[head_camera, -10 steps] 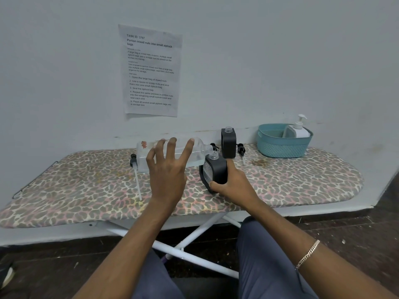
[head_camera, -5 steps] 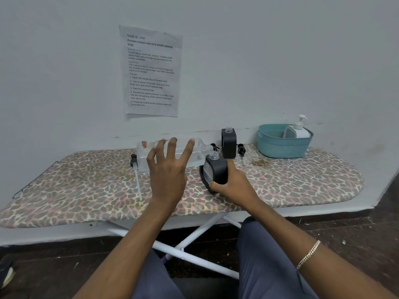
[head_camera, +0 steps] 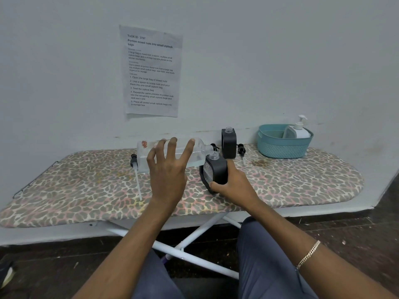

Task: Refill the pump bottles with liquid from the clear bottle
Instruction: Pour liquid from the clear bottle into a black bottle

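Clear bottle (head_camera: pixel 197 157) lies near-horizontal, neck at the mouth of the tilted pump bottle (head_camera: pixel 217 169), body left of it; left hand (head_camera: pixel 168 171) wraps it, fingers spread; right hand (head_camera: pixel 234 184) grips the pump bottle.

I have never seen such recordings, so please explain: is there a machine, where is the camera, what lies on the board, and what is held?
There is no machine: a person works with two bare hands. The camera sits on the person's head and looks forward and down. The left hand holds a clear bottle nearly on its side, its neck at the open mouth of a black pump bottle, which the right hand grips, tilted. The surface is an ironing board with a spotted cover. On it stand a second black bottle, also open, and a teal basket holding a white pump bottle. A loose pump with its tube lies at the left.
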